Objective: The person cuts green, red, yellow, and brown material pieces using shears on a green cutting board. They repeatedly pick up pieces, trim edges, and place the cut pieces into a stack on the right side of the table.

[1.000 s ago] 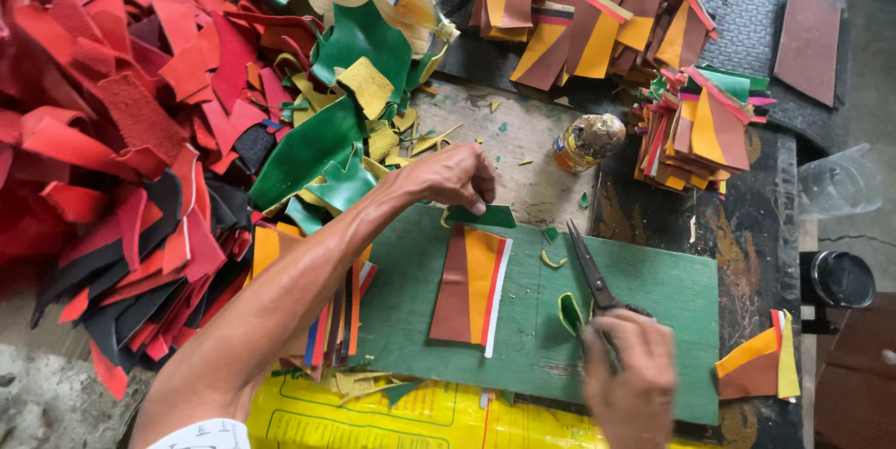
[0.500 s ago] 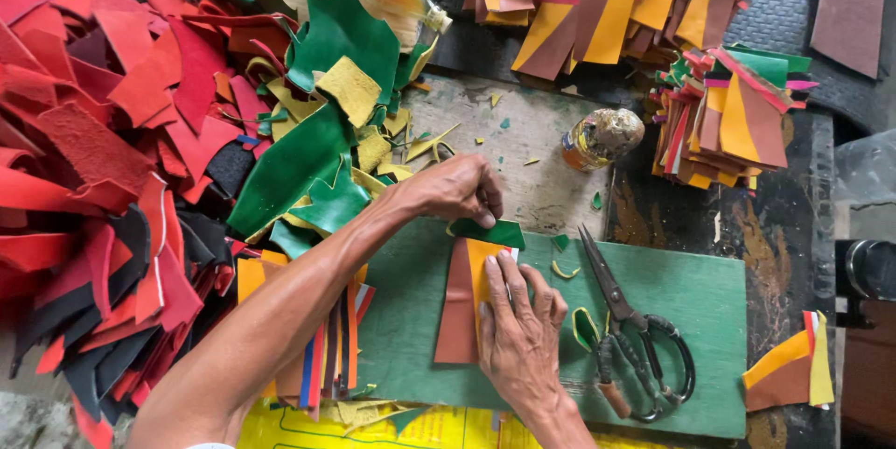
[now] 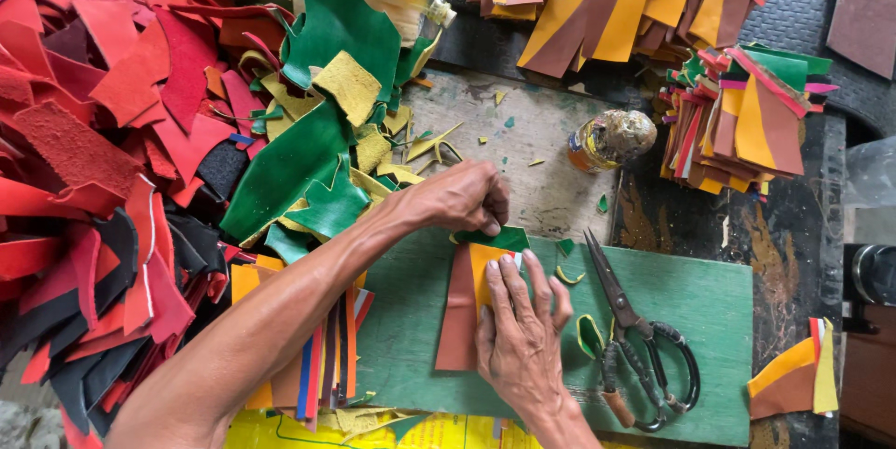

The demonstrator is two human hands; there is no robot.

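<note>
Red and black leather offcuts [image 3: 84, 160] are lying heaped along the left of the frame, with green and yellow scraps [image 3: 317, 150] beside them. At centre, the left hand [image 3: 457, 197] is pinching the small green piece [image 3: 495, 239] at the top edge of the brown-and-orange patch [image 3: 467, 304], which is lying flat on the green board [image 3: 709, 309]. Just below, the right hand [image 3: 523, 337] is pressing open-palmed on the patch, fingers spread. It looks thin, light and pliable, so holding it by the edges while flattening seems wise. Right of it, scissors [image 3: 644, 346] are resting on the board, untouched.
</note>
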